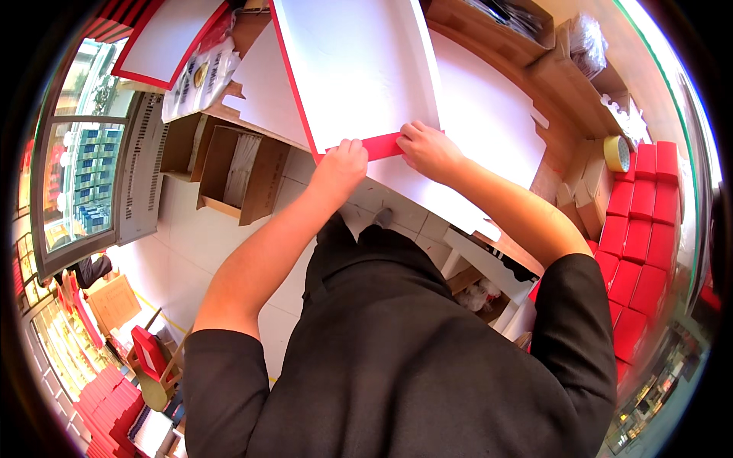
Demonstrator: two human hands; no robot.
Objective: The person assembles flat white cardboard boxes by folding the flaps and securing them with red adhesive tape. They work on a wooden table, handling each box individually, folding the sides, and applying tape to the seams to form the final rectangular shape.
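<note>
A large cardboard box piece (355,69), white inside with red edges, lies at the front of the work table. It has a raised wall along its right side. A red flap (383,146) runs along its near edge. At the flap's left end, near the box's corner, my left hand (343,166) is closed on the edge with its fingers pressed together. My right hand (427,150) pinches the flap's other end, beside the right-hand wall. Both hands' fingertips partly cover the flap.
White flat card sheets (489,99) cover the table. Red boxes (637,229) are stacked at the right, below a yellow tape roll (616,153). Open cartons (237,172) stand beneath the table's left side. Another red-edged white piece (169,42) lies at the far left.
</note>
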